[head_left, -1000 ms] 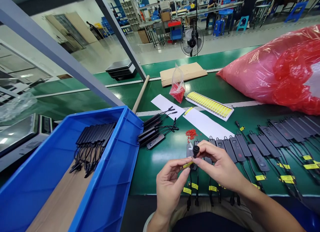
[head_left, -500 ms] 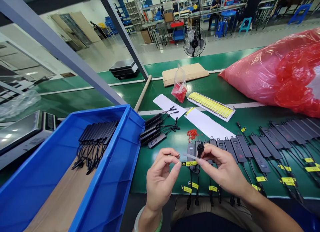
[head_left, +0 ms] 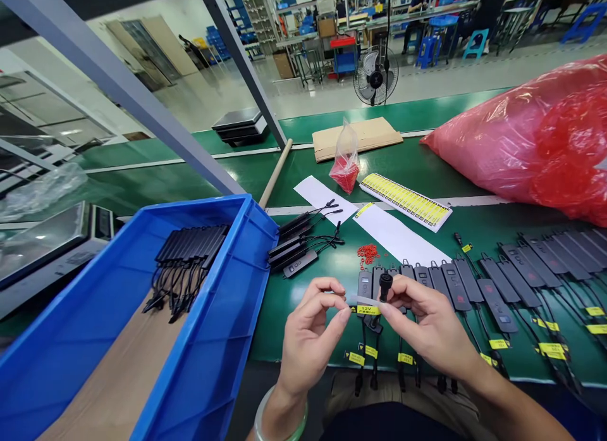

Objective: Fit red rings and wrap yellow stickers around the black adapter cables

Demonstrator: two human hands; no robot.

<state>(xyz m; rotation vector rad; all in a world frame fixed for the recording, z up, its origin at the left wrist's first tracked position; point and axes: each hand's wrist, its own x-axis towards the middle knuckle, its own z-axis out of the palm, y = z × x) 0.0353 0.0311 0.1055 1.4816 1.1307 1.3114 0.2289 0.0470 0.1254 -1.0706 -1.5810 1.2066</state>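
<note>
Between thumb and fingertips, my left hand [head_left: 313, 340] pinches the left end of a yellow and black label [head_left: 368, 310] marked 12V. My right hand [head_left: 429, 321] grips a cable with a round black connector [head_left: 386, 284] pointing up, and the label's right end meets it at the fingertips. A thin clear strip runs just above the label; what it joins is partly hidden. Behind and below the hands, flat black control boxes [head_left: 456, 285] lie in a row, with yellow tags [head_left: 552, 350] on several of their cables.
A blue bin [head_left: 222, 289] with more black units [head_left: 192, 246] stands at left. Loose units [head_left: 300, 264] lie beside it. Red rings [head_left: 367, 252], white paper [head_left: 398, 233], a label sheet [head_left: 405, 200] and a small bag [head_left: 345, 166] lie ahead; a large red bag [head_left: 512, 137] sits right.
My left hand has moved left from the connector, and the label now stretches flat between both hands. My right hand still holds the cable. The view has shifted slightly.
</note>
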